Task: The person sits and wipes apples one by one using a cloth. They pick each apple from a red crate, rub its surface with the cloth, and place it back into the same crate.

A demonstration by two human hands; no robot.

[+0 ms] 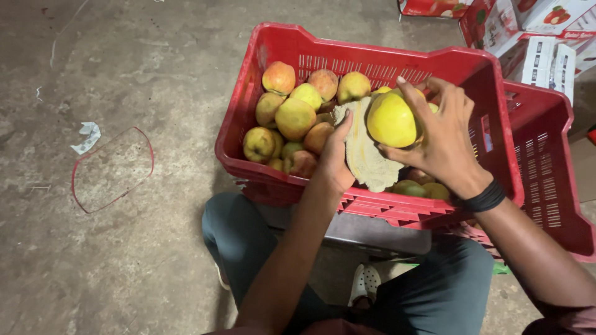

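apple (391, 120), yellow-green and round, sits in my right hand (442, 139), my fingers and thumb wrapped around its right side and underside, so i am grasping it above the right half of the red crate (292, 43). the fruit lies to the left of my palm, its bare face turned toward my other hand. my left hand (336, 158) comes up over the near wall of the crate and is clenched on a pale, worn cloth (365, 152); my thumb presses the cloth near its top edge. the cloth hangs between my two hands, its right side touching the apple's left and lower surface, its lower end drooping toward the near wall. a black band (485, 200) circles my right wrist.

the left half of the crate holds a heap of apples (292, 118), yellow with red blush, piled from the far wall to the near wall. a few more apples (421, 186) show under my right hand at the near right corner. a second red crate (546, 161) stands just beside the first on its right, touching it. cardboard boxes (540, 37) sit beyond the far right corner. on the concrete floor (124, 267), well apart to the left, lie a red wire loop (112, 169) and a scrap of white paper (87, 136). my knees in dark trousers (248, 242) are at the crate's near side, and a white shoe (365, 284) shows between them.
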